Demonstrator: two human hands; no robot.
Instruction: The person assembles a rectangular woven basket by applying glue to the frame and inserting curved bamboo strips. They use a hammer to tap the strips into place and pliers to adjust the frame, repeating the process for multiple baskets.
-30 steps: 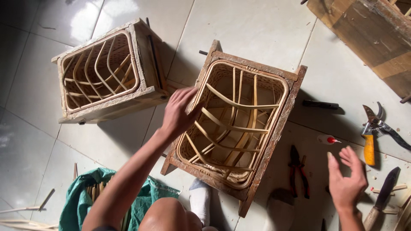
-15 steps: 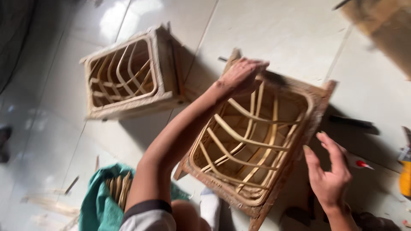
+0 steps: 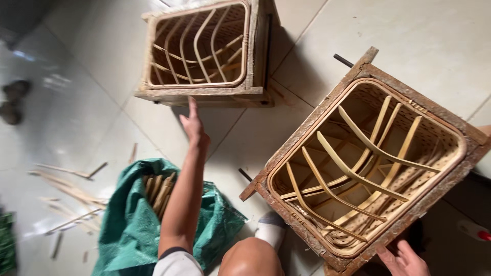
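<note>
tan rattan baskets (image 3: 369,168), green sack (image 3: 128,225)

Warm, bright light falls across the pale tiled floor (image 3: 409,36), with hazy glare left of the near woven basket (image 3: 365,168). Dark shadow pools right of that basket. The far left edge looks soft and smeared.

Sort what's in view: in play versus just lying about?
In play:
- left hand, reaching toward the far wooden frame basket
- right hand, at the lower edge of the near wooden frame basket

Lying about:
- green sack holding cane strips
- loose cane offcuts on the tiled floor
- red-tipped tool at the right edge
</note>
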